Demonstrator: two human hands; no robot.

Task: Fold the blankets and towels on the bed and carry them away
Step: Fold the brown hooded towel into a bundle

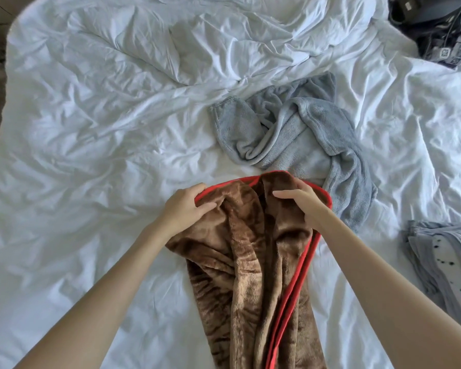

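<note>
Both hands on the top edge of the brown blanket (250,262), lower centre of the frame.

Rumpled white bed (91,129) fills the frame. The brown blanket, red-trimmed, lies bunched lengthwise on it from centre to bottom edge. Grey towel (290,134) lies crumpled just above, centre right. Folded grey stack (442,257) at right edge; dark patterned cloth (442,30) in upper right corner. Left hand (186,206): grip clamped on the blanket's upper left corner, fingers curled over the trim. Right hand (301,203): grip clamped on the upper right corner, thumb in front, fingers behind the fabric.
</note>
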